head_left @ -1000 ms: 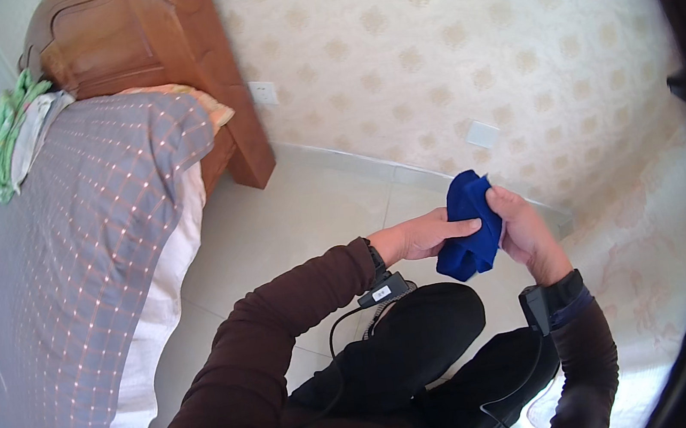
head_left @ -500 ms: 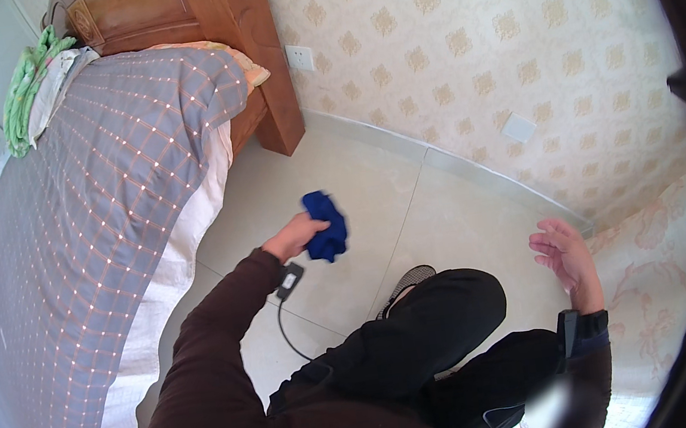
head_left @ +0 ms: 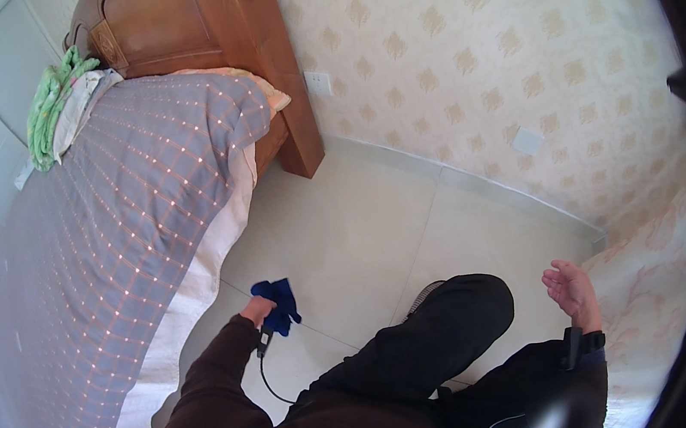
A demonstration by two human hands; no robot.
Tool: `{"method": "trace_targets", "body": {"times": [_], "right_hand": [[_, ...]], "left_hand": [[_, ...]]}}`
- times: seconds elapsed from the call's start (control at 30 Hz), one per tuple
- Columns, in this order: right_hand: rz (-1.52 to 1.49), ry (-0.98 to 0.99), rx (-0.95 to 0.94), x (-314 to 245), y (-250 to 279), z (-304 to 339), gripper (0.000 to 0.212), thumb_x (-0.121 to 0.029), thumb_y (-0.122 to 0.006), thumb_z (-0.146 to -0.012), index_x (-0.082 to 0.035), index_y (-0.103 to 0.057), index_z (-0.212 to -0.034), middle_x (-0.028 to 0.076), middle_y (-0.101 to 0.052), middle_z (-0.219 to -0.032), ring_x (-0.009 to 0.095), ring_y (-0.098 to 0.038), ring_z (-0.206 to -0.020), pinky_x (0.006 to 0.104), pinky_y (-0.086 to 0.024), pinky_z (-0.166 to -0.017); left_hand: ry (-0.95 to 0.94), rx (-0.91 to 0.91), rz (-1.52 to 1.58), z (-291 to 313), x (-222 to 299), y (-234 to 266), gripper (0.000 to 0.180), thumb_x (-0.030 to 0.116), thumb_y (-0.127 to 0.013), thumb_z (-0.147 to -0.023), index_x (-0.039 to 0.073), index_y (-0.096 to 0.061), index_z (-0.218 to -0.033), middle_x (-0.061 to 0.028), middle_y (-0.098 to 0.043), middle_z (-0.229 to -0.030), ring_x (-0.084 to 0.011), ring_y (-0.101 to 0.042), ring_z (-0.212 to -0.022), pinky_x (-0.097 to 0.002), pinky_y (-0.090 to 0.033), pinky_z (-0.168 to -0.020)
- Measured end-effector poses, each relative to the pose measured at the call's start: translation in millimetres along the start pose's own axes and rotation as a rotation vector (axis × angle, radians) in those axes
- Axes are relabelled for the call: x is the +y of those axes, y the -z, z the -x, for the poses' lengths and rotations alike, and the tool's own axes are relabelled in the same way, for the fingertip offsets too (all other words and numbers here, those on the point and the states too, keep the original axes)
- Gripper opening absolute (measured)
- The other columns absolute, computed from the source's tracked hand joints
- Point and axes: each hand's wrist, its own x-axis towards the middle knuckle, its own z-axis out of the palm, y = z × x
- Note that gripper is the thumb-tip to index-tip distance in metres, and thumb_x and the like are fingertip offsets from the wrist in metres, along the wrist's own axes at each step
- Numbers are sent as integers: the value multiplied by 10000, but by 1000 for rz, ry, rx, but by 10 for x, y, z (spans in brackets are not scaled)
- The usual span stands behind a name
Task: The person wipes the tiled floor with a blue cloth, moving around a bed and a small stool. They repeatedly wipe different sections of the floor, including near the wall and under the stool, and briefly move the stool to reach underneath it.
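Note:
A crumpled dark blue cloth (head_left: 282, 305) is gripped in my left hand (head_left: 258, 309), which hangs above the tiled floor near the bed's side. Between fingers and thumb the cloth bunches, its loose edges sticking out. A small dark box with a cable (head_left: 265, 342) sits at my left wrist. Off to the right, my right hand (head_left: 572, 291) is held up with nothing in it, fingers spread a little, close to a pale patterned curtain (head_left: 658, 302). A black band with a device (head_left: 584, 345) wraps the right wrist.
The bed (head_left: 132, 190) with its grey checked cover fills the left side. Its wooden headboard (head_left: 252, 53) meets the patterned wall (head_left: 442, 45). A folded green towel (head_left: 56, 104) lies on the bed's far end. Pale floor tiles (head_left: 360, 212) stretch between bed and wall.
My left hand has come nearer and to the left with the blue cloth still in it. My right hand sits slightly lower in view. The whole view has shifted a little.

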Motion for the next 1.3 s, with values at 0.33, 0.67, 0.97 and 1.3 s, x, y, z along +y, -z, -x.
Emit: {"method": "trace_targets", "body": {"times": [0.33, 0.67, 0.97, 1.3], "right_hand": [[17, 45, -27, 6, -57, 93, 162, -249, -548, -965, -123, -564, -1066, 45, -686, -840, 189, -664, -801, 291, -489, -627], [35, 74, -64, 24, -68, 72, 173, -250, -520, -974, -115, -562, -1074, 42, -683, -834, 180, -660, -788, 283, -477, -611], [39, 85, -90, 30, -75, 66, 187, -240, -524, -970, -103, -558, -1092, 52, -680, -851, 174, -659, -784, 278, -475, -605], [147, 80, -49, 35, -99, 180, 161, -205, -512, -963, -97, -553, -1075, 46, -661, -826, 162, -642, -767, 266, -467, -598]], "left_hand": [[118, -135, 517, 48, 103, -380, 368, 143, -667, -838, -127, -611, -1081, -196, -675, -1025, -280, -669, -866, -388, -544, -740], [80, -124, 403, 134, 203, -382, 414, 151, -672, -829, -107, -596, -1144, -194, -665, -1087, -275, -668, -943, -385, -546, -812], [16, -91, 216, 125, 68, -455, 405, 140, -666, -849, -91, -593, -1173, -177, -661, -1115, -269, -653, -992, -399, -523, -872], [80, -38, 317, 348, -263, -365, 415, 220, -660, -878, -98, -584, -1134, -181, -669, -1036, -287, -679, -877, -405, -558, -744]]}}
